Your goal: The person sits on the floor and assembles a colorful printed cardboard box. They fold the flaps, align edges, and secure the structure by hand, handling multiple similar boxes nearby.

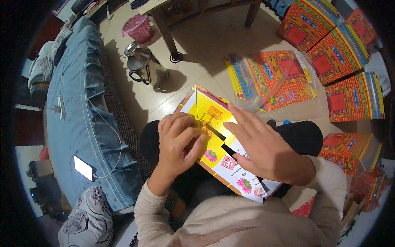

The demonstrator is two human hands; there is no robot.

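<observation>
A flat printed sheet [214, 152], yellow at the far end and white nearer me, lies on a brown-edged board [189, 99] across my lap. It carries pink lotus flowers and red and orange square seals, and black gaps run along its middle. My left hand [179, 138] is at the sheet's left side, fingers curled with the tips against the yellow part; what they pinch, if anything, is hidden. My right hand [265, 146] lies over the right side, fingers stretched out and apart, pressing on the sheet near the black gaps.
Several red-and-yellow brick-patterned boxes [337, 53] stand at right. A clear-wrapped stack of printed card [273, 78] lies on the floor. Ahead are a metal jug [146, 66], a pink basket [142, 29] and a table leg [164, 35]. A lit phone [84, 168] rests on the blue-covered sofa [74, 119].
</observation>
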